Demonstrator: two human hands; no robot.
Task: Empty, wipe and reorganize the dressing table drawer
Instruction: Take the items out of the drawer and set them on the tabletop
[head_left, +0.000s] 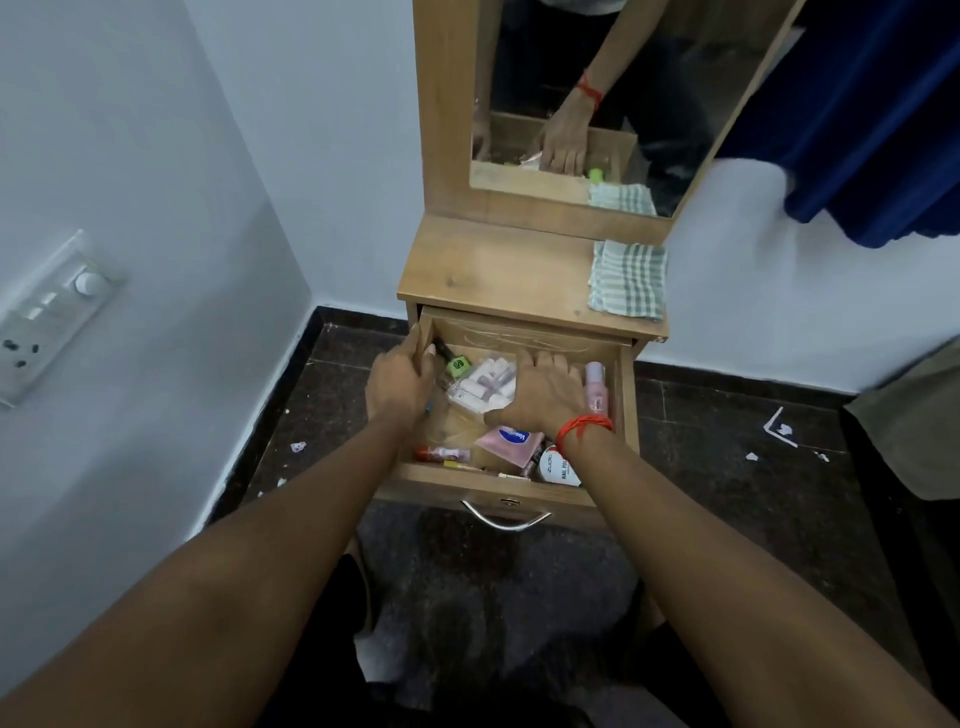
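Observation:
The wooden drawer (629, 395) of the dressing table stands pulled out and holds several cosmetics. My left hand (397, 387) grips the drawer's left wall, thumb inside and fingers outside. My right hand (543, 395), with a red thread at the wrist, reaches into the middle of the drawer with spread fingers, resting beside a clear pouch of small tubes (480, 382). A green-capped item (457, 365) lies at the back left and a pink bottle (595, 389) at the right. Near the front lie a pink sachet (511, 441), a white jar (561, 467) and a red tube (441, 453).
A folded green-striped cloth (628, 280) lies on the right of the table top (493, 270), below the mirror (571, 104). White walls close in at left, with a switch panel (47, 317). A blue curtain (872, 130) hangs at right. Paper scraps dot the dark floor (727, 441).

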